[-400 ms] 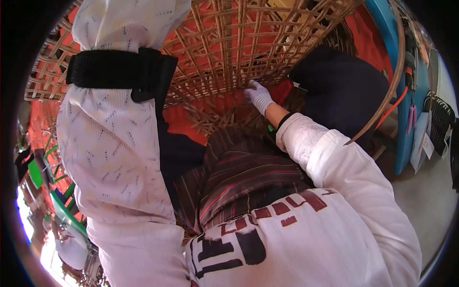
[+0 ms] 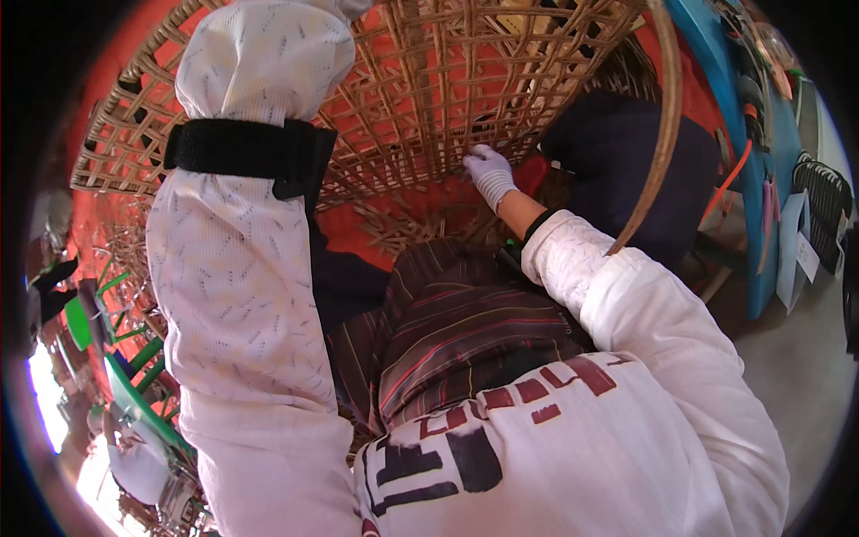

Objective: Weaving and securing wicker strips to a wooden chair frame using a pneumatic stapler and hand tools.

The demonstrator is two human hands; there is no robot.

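Nearest, a dark striped cloth [image 2: 465, 340] drapes over the lap beneath the large open-weave rattan basket frame [image 2: 429, 80], where the gloved right hand [image 2: 490, 172], at one o'clock, pinches a cane strand apparently to steady the weave, while the left hand, beyond the raised sleeve [image 2: 242, 259] at eleven, is hidden.

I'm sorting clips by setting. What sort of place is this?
Probably a cane or wicker weaving workshop. A large open-lattice woven basket frame fills the view above an orange floor, the gloved right hand touches its strips, and green plastic furniture stands at the left. The left hand is out of sight.
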